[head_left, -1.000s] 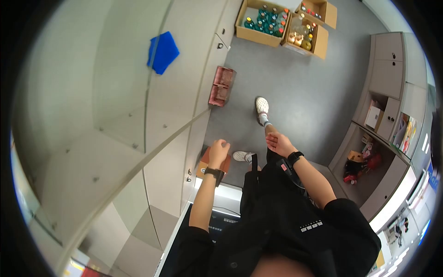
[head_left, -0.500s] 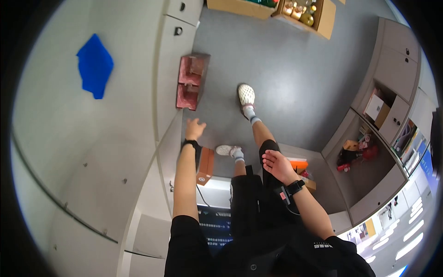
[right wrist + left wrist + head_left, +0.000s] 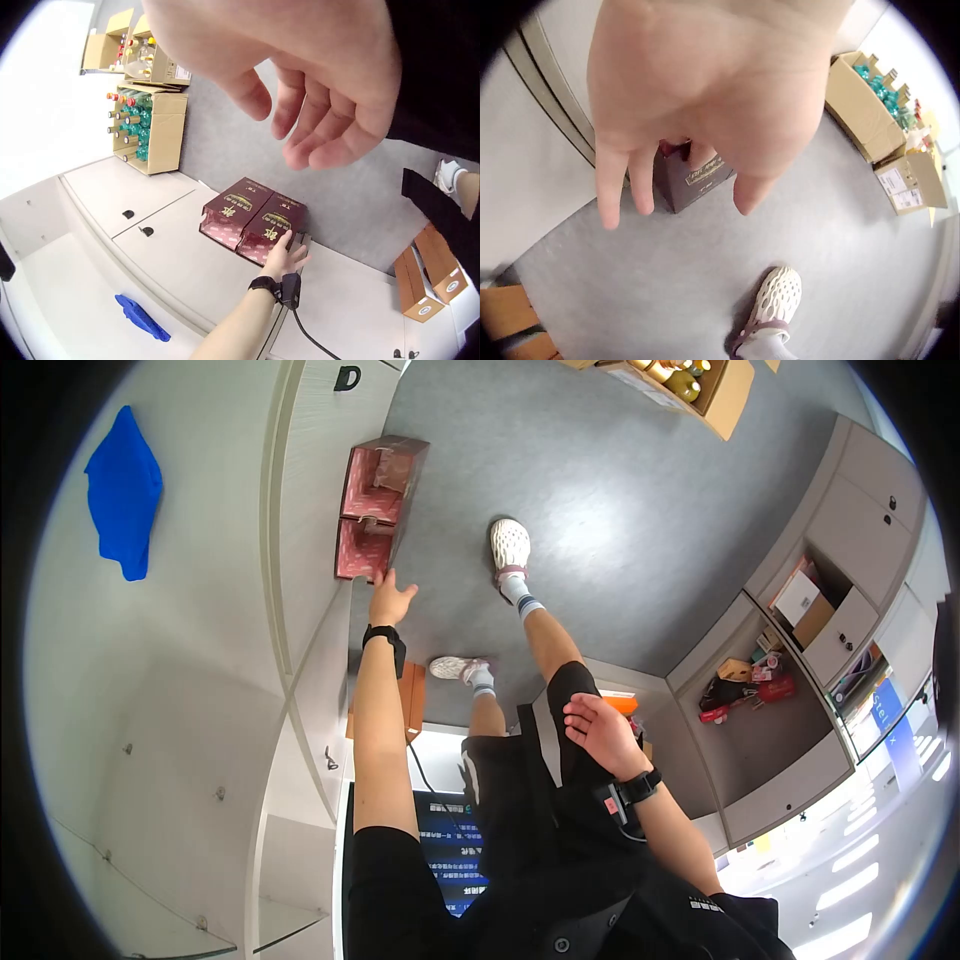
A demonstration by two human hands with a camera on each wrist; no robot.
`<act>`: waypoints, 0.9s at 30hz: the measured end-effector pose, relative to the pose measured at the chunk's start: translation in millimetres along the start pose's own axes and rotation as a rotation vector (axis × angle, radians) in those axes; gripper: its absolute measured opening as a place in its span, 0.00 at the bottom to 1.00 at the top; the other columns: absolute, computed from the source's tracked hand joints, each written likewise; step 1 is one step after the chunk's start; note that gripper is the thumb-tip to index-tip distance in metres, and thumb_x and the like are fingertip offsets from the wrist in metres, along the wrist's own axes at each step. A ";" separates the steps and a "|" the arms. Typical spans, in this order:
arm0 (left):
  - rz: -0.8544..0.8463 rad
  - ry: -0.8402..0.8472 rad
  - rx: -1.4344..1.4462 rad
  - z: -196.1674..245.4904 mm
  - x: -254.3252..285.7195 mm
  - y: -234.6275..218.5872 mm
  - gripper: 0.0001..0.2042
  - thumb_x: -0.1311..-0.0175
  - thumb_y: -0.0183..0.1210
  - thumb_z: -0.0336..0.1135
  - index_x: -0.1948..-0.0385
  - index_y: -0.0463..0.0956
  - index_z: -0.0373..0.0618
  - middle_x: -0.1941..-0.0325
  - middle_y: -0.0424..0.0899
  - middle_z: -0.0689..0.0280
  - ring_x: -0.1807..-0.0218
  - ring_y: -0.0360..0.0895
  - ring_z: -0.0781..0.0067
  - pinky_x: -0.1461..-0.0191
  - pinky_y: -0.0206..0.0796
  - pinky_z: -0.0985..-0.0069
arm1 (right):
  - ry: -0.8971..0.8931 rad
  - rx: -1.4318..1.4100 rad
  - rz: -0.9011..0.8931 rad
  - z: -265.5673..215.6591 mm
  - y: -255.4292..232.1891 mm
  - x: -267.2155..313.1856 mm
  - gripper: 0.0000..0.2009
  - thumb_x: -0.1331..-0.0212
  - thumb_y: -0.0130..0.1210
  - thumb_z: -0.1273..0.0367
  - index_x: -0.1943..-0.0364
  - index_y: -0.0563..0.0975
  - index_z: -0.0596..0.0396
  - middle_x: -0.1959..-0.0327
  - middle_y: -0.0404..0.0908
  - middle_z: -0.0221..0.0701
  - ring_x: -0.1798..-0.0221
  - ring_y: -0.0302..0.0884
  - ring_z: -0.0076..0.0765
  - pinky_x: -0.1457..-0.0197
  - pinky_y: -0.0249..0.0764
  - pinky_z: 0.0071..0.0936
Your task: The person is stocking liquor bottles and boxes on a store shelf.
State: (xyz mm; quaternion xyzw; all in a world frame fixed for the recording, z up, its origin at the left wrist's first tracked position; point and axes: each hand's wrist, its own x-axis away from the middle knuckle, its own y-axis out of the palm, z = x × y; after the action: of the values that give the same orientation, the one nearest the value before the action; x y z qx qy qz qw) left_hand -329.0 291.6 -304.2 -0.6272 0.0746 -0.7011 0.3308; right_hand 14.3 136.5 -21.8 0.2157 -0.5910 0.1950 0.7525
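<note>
Two dark red boxes [image 3: 365,547] with gold lettering stand side by side on the floor against the cabinet front, their pink insides showing from above. My left hand [image 3: 390,603] is stretched down to the nearer one, fingers spread, fingertips right at its edge. In the right wrist view the left hand [image 3: 279,264] overlaps that box's corner, and the lettered faces [image 3: 274,220] show. Part of a box [image 3: 697,180] appears behind the fingers in the left wrist view. My right hand [image 3: 605,738] hangs in front of my thigh, fingers loosely curled, with nothing in it.
A blue cloth [image 3: 125,495] lies on the pale cabinet surface at the left. Cardboard cartons [image 3: 166,135] of bottles stand farther along the floor. An orange-brown box [image 3: 412,695] is near my foot [image 3: 460,668]. Open shelves [image 3: 770,730] line the right side.
My left hand has reached forward and down to the dark red boxes, its fingers opening out. The head view has shifted closer to them. My right hand stays near my thigh.
</note>
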 end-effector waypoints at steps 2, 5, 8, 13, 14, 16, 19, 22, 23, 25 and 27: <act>0.039 -0.039 0.079 -3.6 -14.7 12.7 0.33 0.40 0.58 0.50 0.37 0.66 0.37 0.29 0.56 0.43 0.27 0.54 0.48 0.28 0.51 0.64 | -0.007 0.011 -0.008 -2.0 -4.3 0.1 0.12 0.33 0.48 0.61 0.55 0.75 0.53 0.59 0.79 0.30 0.57 0.75 0.29 0.50 0.72 0.29; 0.160 -0.080 0.080 -5.0 -14.6 28.2 0.25 0.34 0.53 0.45 0.40 0.69 0.40 0.33 0.64 0.46 0.31 0.60 0.48 0.30 0.54 0.63 | -0.033 0.048 0.008 -3.9 -5.7 3.4 0.12 0.33 0.49 0.61 0.55 0.75 0.53 0.59 0.79 0.30 0.57 0.75 0.29 0.50 0.72 0.28; 0.272 -0.041 0.065 -0.5 -3.0 19.3 0.19 0.34 0.51 0.39 0.45 0.74 0.42 0.39 0.71 0.48 0.36 0.66 0.48 0.34 0.59 0.62 | -0.076 0.085 -0.013 -4.6 -6.0 8.4 0.12 0.33 0.49 0.62 0.55 0.75 0.54 0.59 0.79 0.30 0.57 0.75 0.28 0.50 0.72 0.28; 0.389 0.085 0.065 -1.1 50.6 -4.1 0.13 0.37 0.53 0.32 0.54 0.81 0.47 0.53 0.80 0.53 0.50 0.76 0.49 0.47 0.69 0.59 | -0.144 0.157 -0.051 -1.1 4.1 21.6 0.11 0.32 0.48 0.63 0.55 0.75 0.54 0.60 0.79 0.31 0.57 0.76 0.28 0.51 0.72 0.28; 0.400 0.106 0.036 -1.5 62.5 -10.4 0.11 0.39 0.54 0.32 0.58 0.83 0.51 0.59 0.82 0.56 0.55 0.78 0.50 0.53 0.70 0.58 | -0.151 0.161 -0.064 2.3 5.6 22.4 0.11 0.32 0.48 0.63 0.55 0.75 0.54 0.60 0.79 0.31 0.58 0.76 0.28 0.52 0.73 0.27; 0.396 0.113 0.051 -10.9 83.4 -9.8 0.10 0.40 0.55 0.32 0.59 0.83 0.51 0.60 0.82 0.56 0.56 0.79 0.49 0.54 0.71 0.58 | -0.171 0.182 -0.103 9.6 10.3 25.7 0.11 0.32 0.47 0.64 0.56 0.75 0.54 0.60 0.80 0.30 0.58 0.76 0.28 0.52 0.73 0.27; 0.406 0.168 0.122 -20.2 129.2 -6.9 0.10 0.40 0.55 0.31 0.61 0.84 0.49 0.62 0.83 0.54 0.58 0.80 0.48 0.54 0.71 0.58 | -0.215 0.230 -0.166 28.8 17.3 37.1 0.11 0.32 0.46 0.64 0.55 0.75 0.54 0.60 0.79 0.30 0.58 0.76 0.28 0.52 0.73 0.27; 0.423 0.168 0.107 -18.0 195.7 -13.5 0.09 0.41 0.55 0.30 0.63 0.83 0.46 0.63 0.83 0.53 0.58 0.80 0.49 0.55 0.71 0.57 | -0.250 0.302 -0.226 50.6 24.8 51.5 0.11 0.32 0.46 0.64 0.55 0.75 0.54 0.60 0.79 0.29 0.58 0.76 0.27 0.52 0.73 0.27; 0.426 0.159 0.105 -20.9 216.6 -13.4 0.08 0.41 0.55 0.30 0.64 0.83 0.46 0.63 0.83 0.54 0.58 0.79 0.48 0.55 0.71 0.57 | -0.263 0.332 -0.237 58.0 28.8 57.7 0.11 0.32 0.46 0.64 0.55 0.75 0.53 0.60 0.78 0.28 0.58 0.76 0.27 0.52 0.73 0.26; 0.489 0.244 0.112 -30.8 259.8 -11.4 0.08 0.41 0.54 0.29 0.66 0.83 0.46 0.64 0.83 0.55 0.58 0.77 0.48 0.54 0.69 0.58 | -0.293 0.389 -0.260 74.4 36.4 73.3 0.11 0.32 0.46 0.63 0.55 0.75 0.53 0.60 0.78 0.28 0.58 0.75 0.26 0.52 0.73 0.26; 0.527 0.274 0.025 -31.0 308.1 -16.4 0.08 0.41 0.54 0.28 0.66 0.83 0.46 0.64 0.83 0.57 0.59 0.75 0.49 0.52 0.67 0.60 | -0.337 0.448 -0.290 88.5 42.5 85.5 0.11 0.32 0.47 0.63 0.55 0.75 0.52 0.60 0.78 0.27 0.58 0.75 0.24 0.51 0.73 0.25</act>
State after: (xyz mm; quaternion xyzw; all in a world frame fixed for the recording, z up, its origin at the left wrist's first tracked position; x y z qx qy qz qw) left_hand -362.1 123.0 -46.1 -0.4816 0.2700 -0.6701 0.4960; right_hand -60.9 126.0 83.9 0.4872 -0.6129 0.1725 0.5977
